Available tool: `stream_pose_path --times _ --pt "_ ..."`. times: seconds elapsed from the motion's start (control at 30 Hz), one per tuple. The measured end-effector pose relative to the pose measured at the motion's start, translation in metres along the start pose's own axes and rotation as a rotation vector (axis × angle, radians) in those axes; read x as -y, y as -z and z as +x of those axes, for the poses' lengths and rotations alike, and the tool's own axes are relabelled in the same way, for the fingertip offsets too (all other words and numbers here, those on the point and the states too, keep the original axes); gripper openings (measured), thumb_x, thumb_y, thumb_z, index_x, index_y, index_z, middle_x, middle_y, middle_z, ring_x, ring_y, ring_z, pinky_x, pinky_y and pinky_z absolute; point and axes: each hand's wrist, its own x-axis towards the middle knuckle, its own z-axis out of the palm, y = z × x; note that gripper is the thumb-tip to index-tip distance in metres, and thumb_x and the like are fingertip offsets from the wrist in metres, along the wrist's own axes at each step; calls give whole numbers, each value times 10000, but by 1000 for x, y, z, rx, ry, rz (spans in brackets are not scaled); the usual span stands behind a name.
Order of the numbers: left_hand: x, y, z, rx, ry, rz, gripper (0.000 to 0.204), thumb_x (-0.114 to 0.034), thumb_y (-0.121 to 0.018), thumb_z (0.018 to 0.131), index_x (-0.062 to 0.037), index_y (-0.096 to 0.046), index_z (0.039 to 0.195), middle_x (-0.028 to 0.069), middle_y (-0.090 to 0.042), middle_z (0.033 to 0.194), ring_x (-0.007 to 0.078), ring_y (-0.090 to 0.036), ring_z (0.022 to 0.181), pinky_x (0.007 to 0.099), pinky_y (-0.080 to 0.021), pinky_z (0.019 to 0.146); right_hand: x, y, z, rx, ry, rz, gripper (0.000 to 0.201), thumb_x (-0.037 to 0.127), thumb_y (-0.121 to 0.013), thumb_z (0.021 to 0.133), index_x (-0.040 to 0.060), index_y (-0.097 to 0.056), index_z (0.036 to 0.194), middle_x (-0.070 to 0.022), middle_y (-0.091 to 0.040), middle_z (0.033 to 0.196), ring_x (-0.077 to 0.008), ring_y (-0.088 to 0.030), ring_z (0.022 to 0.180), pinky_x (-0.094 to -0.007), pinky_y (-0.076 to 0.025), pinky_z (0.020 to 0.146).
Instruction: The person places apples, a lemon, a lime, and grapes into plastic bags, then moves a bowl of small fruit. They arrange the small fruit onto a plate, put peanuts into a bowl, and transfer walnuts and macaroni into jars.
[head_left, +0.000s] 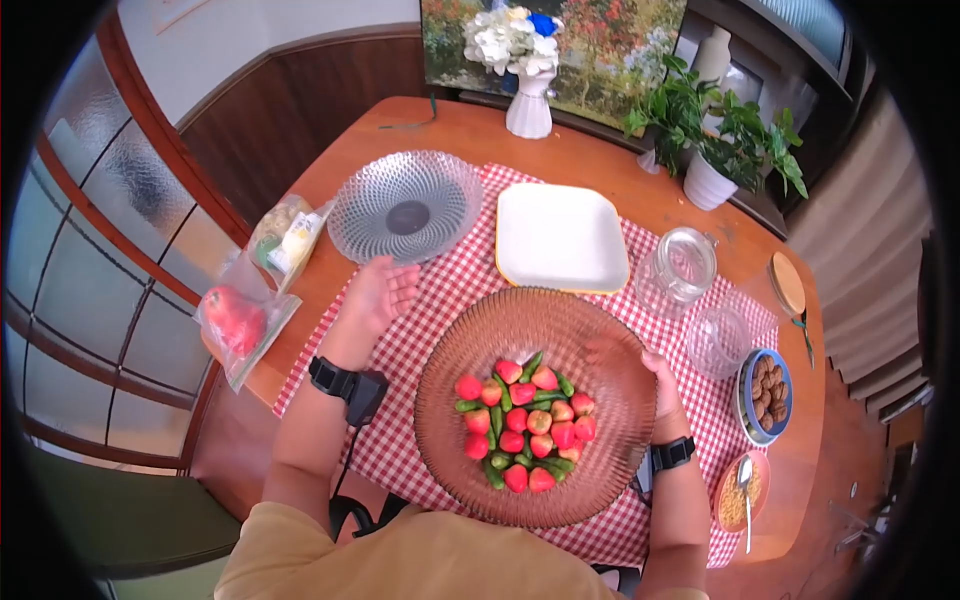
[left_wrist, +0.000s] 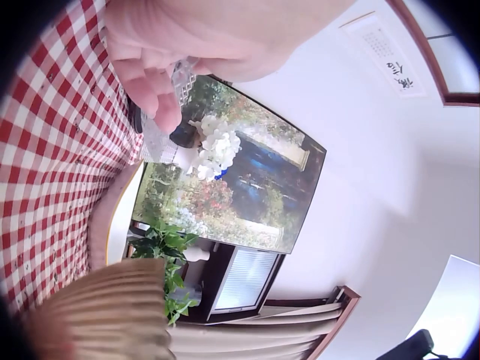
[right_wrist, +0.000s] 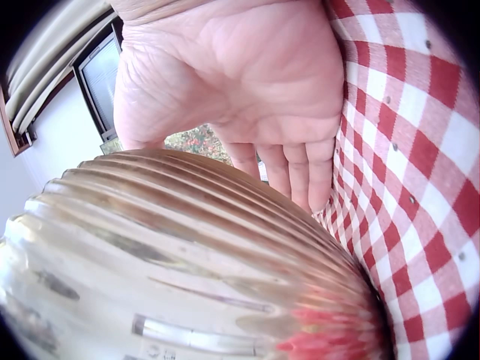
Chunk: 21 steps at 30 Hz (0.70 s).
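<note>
A large amber ribbed glass bowl [head_left: 620, 450] stands on the checkered cloth near the person, holding strawberries [head_left: 512, 441] and green peppers [head_left: 497, 432]. Left of it, the left hand [head_left: 378, 298] is held palm up with fingers loosely extended and nothing in them, close to the clear glass bowl's near rim. At the amber bowl's right side is the right hand [head_left: 658, 378], its extended fingers partly visible through the glass. The right wrist view shows the right palm [right_wrist: 240, 75] facing the ribbed wall [right_wrist: 187, 217]; whether the fingertips touch it cannot be told.
Behind are an empty clear glass bowl [head_left: 345, 215] and a white tray [head_left: 562, 238]. Glass jars [head_left: 684, 265], walnuts [head_left: 768, 390] and a bowl with a spoon [head_left: 744, 480] line the right. Plastic bags [head_left: 240, 315] lie left; a vase [head_left: 530, 105] and potted plant [head_left: 710, 185] stand at the back.
</note>
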Motion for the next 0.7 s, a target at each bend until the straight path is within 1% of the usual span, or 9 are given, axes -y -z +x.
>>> stream_pose_path --times 0.03,0.1,0.27,0.37,0.43,0.47,0.53,0.57,0.7 --pt "-1 1 -3 2 24 7 432 -359 -404 965 12 -618 1019 51 -659 819 143 -617 674 259 -508 606 0 -1 -1 -12 -2 -1 661 335 -550 826 -35 -419 1356 -166 -529 1316 -261 -528 1189 -359 -405 1029" --pt "-3 3 -9 148 56 -46 475 -396 -386 969 12 -621 1028 36 -661 799 126 -613 641 239 -505 585 -1 3 -2 -33 -24 3 655 332 -545 830 -38 -419 1356 -169 -530 1316 -262 -530 1188 -360 -406 1028" --pt "-7 5 -12 94 54 -49 504 -431 -410 964 16 -621 1059 26 -672 807 108 -601 603 228 -503 570 -1 3 0 -13 -39 29 631 324 -536 833 -44 -434 1335 -171 -551 1279 -264 -549 1156 -359 -417 1017" --pt "-8 11 -10 82 58 -55 452 -396 -454 945 11 -622 1043 46 -683 859 124 -614 649 247 -513 610 -2 2 1 -17 -20 40 628 330 -537 831 -45 -439 1325 -169 -558 1265 -264 -555 1141 -359 -417 1015" --pt "-7 10 -13 86 41 6 393 -351 -483 924 2 -607 1043 71 -684 940 145 -633 736 273 -522 673 -2 2 2 0 -15 37 633 333 -539 829 -45 -436 1327 -170 -558 1265 -265 -556 1138 -360 -419 1014" --pt "-6 10 -16 82 37 4 393 -351 -483 924 2 -607 1043 71 -684 940 145 -633 736 273 -522 673 -3 3 2 9 -10 38 639 335 -542 827 -44 -433 1329 -172 -557 1265 -265 -557 1135 -362 -421 1012" --pt "-4 11 -20 109 24 69 352 -297 -485 910 2 -573 1075 108 -671 1011 177 -644 836 316 -532 745 -6 8 4 23 -6 51 643 338 -544 826 -43 -430 1332 -173 -557 1263 -265 -557 1134 -363 -422 1010" --pt "-4 13 -20 105 19 68 352 -297 -485 910 2 -573 1075 108 -671 1011 177 -644 836 316 -532 745 -8 10 5 32 0 64 648 340 -547 826 -43 -428 1334 -174 -557 1262 -264 -557 1133 -364 -424 1008" --pt "1 20 -10 8 -49 -12 331 -257 -443 965 14 -532 1131 139 -656 1059 210 -648 894 349 -546 791 -7 6 4 8 5 48 656 349 -553 825 -42 -427 1337 -178 -560 1257 -267 -559 1131 -366 -425 1008"
